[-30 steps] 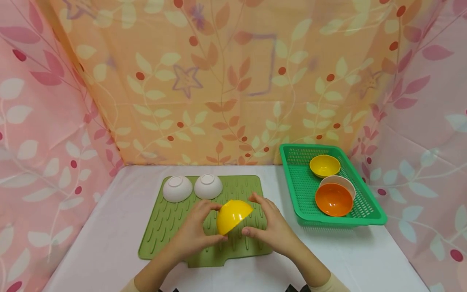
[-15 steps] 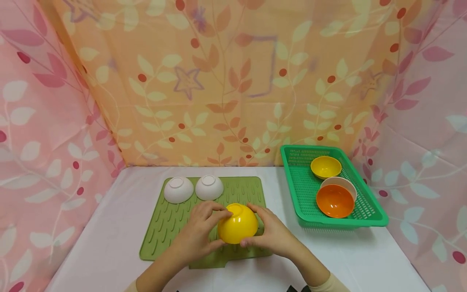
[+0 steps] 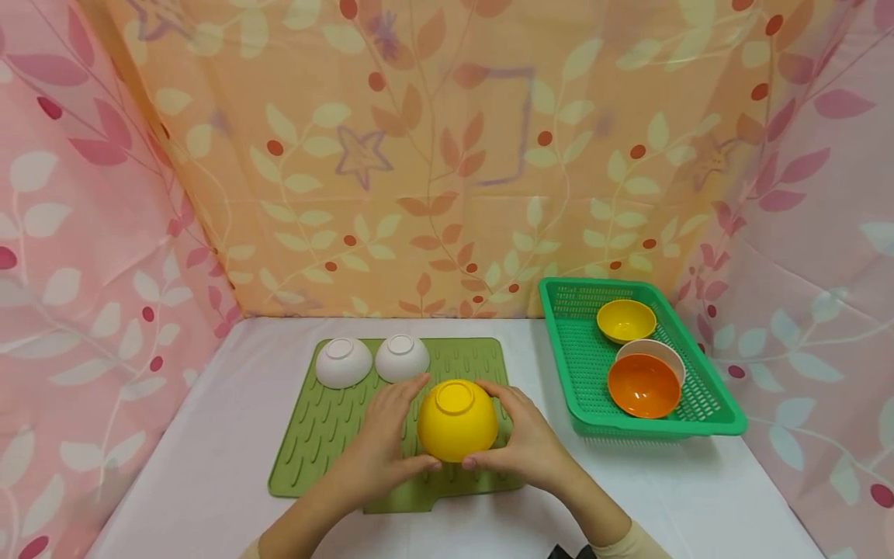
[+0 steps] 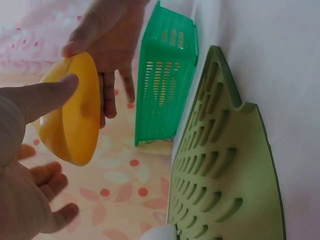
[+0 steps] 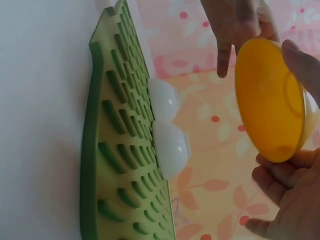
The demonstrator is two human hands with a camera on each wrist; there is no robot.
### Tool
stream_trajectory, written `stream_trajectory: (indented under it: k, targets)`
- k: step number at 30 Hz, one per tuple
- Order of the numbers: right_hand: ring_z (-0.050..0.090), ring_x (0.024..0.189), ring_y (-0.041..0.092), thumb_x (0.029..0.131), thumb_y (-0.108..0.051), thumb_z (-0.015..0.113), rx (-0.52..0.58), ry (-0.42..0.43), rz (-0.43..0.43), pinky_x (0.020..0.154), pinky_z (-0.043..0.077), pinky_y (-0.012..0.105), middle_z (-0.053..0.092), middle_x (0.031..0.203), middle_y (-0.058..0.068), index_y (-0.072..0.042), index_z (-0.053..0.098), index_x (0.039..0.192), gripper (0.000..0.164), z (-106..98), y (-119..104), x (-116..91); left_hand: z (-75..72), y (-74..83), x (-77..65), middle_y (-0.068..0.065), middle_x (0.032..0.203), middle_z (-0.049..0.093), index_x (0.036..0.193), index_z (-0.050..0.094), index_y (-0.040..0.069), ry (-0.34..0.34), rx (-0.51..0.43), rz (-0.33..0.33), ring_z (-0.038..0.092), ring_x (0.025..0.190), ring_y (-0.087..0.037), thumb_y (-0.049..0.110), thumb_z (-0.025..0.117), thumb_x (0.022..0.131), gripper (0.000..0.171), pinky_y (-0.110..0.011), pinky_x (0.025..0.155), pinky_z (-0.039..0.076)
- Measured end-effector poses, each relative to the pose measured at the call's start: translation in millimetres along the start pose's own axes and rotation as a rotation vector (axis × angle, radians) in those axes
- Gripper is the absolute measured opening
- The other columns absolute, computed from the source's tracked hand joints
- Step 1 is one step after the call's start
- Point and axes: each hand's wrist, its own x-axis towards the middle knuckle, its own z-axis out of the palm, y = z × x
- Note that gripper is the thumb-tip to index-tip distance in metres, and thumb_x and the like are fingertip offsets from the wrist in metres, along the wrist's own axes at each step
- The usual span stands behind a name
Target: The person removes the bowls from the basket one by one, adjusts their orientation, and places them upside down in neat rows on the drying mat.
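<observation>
A yellow bowl is held upside down above the green drying mat, its foot ring turned up. My right hand grips it by the right side, thumb at the rim and fingers near the base. On the other side my left hand has its fingers spread off the bowl, as the left wrist view shows; the left thumb lies at the rim, though whether it presses there I cannot tell. Two white bowls rest upside down side by side at the mat's back left.
At the right stands a green plastic basket. Inside are another yellow bowl, a white bowl and an orange bowl, all facing up. A white cloth covers the table, and patterned curtains enclose it.
The yellow bowl has turned from a sideways tilt to base up. The right hand has closed onto its right side, while the left fingers have come off it.
</observation>
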Motion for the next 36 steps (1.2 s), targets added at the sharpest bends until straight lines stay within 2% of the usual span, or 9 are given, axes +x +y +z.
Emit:
stream_trajectory:
  k: [2, 4, 8, 12, 17, 21, 24, 28, 36]
  targets:
    - [0.05, 0.13, 0.021, 0.058, -0.056, 0.097, 0.013, 0.008, -0.038, 0.108, 0.04, 0.064, 0.055, 0.139, -0.011, -0.038, 0.05, 0.146, 0.101, -0.3, 2.7, 0.4, -2.2, -0.1, 0.6, 0.009, 0.16, 0.037, 0.16, 0.024, 0.04, -0.033, -0.114, -0.102, 0.033, 0.147, -0.022, 0.041, 0.094, 0.069, 0.115, -0.061, 0.115, 0.034]
    - [0.049, 0.132, 0.02, 0.058, -0.057, 0.096, 0.022, 0.01, -0.074, 0.109, 0.039, 0.064, 0.054, 0.141, -0.012, -0.037, 0.049, 0.146, 0.102, -0.4, 5.7, 1.4, -3.5, -1.6, 2.1, 0.012, 0.158, 0.039, 0.158, 0.029, 0.042, -0.054, -0.193, -0.157, 0.034, 0.146, -0.021, 0.049, 0.093, 0.067, 0.111, -0.063, 0.114, 0.034]
    - [0.047, 0.137, 0.022, 0.06, -0.053, 0.097, 0.049, 0.0, -0.106, 0.111, 0.037, 0.065, 0.051, 0.146, -0.011, -0.03, 0.049, 0.149, 0.104, 0.4, 9.8, 2.5, -3.3, -6.7, 5.3, 0.011, 0.155, 0.043, 0.153, 0.036, 0.045, -0.088, -0.261, -0.188, 0.037, 0.144, -0.023, 0.052, 0.092, 0.067, 0.103, -0.068, 0.114, 0.031]
    - [0.044, 0.14, 0.023, 0.061, -0.051, 0.097, 0.061, -0.018, -0.115, 0.112, 0.035, 0.067, 0.049, 0.149, -0.011, -0.03, 0.047, 0.151, 0.105, 2.5, 14.0, 3.3, -0.8, -10.8, 7.4, 0.009, 0.156, 0.042, 0.151, 0.041, 0.045, -0.096, -0.259, -0.211, 0.038, 0.144, -0.025, 0.047, 0.093, 0.067, 0.099, -0.071, 0.111, 0.031]
    - [0.041, 0.143, 0.026, 0.063, -0.051, 0.096, 0.057, -0.049, -0.137, 0.11, 0.033, 0.07, 0.045, 0.152, -0.01, -0.03, 0.046, 0.153, 0.105, 3.6, 19.8, 5.0, 4.4, -13.3, 8.3, 0.007, 0.155, 0.045, 0.151, 0.047, 0.034, -0.071, -0.187, -0.198, 0.041, 0.141, -0.023, 0.043, 0.096, 0.066, 0.098, -0.066, 0.111, 0.037]
    - [0.039, 0.141, 0.026, 0.064, -0.05, 0.095, 0.024, -0.073, -0.162, 0.11, 0.036, 0.068, 0.043, 0.151, -0.006, -0.026, 0.046, 0.154, 0.106, 4.6, 27.6, 8.3, 8.3, -13.5, 7.3, 0.008, 0.152, 0.048, 0.15, 0.049, 0.027, -0.046, -0.131, -0.195, 0.041, 0.141, -0.022, 0.045, 0.096, 0.064, 0.099, -0.061, 0.111, 0.04]
    - [0.039, 0.141, 0.028, 0.064, -0.049, 0.095, 0.001, -0.076, -0.16, 0.11, 0.037, 0.066, 0.043, 0.151, -0.003, -0.025, 0.046, 0.154, 0.105, 6.3, 34.5, 13.2, 11.2, -15.0, 9.8, 0.003, 0.151, 0.05, 0.149, 0.05, 0.022, -0.031, -0.117, -0.207, 0.04, 0.14, -0.024, 0.042, 0.097, 0.064, 0.099, -0.063, 0.11, 0.04]
    - [0.038, 0.144, 0.029, 0.067, -0.047, 0.094, 0.006, -0.047, -0.11, 0.112, 0.035, 0.067, 0.042, 0.155, 0.0, -0.027, 0.044, 0.153, 0.102, 7.7, 42.3, 26.8, 13.8, -23.8, 30.0, -0.004, 0.147, 0.053, 0.147, 0.051, 0.018, -0.024, -0.052, -0.184, 0.041, 0.139, -0.029, 0.037, 0.098, 0.065, 0.096, -0.061, 0.111, 0.039]
    - [0.035, 0.145, 0.03, 0.07, -0.047, 0.093, -0.009, 0.001, -0.036, 0.114, 0.032, 0.065, 0.04, 0.154, 0.003, -0.027, 0.043, 0.154, 0.1, 3.7, 60.3, 68.7, 8.9, -47.9, 93.2, -0.007, 0.138, 0.059, 0.141, 0.056, 0.01, -0.09, 0.216, -0.132, 0.044, 0.132, -0.033, 0.046, 0.098, 0.063, 0.096, -0.057, 0.109, 0.034]
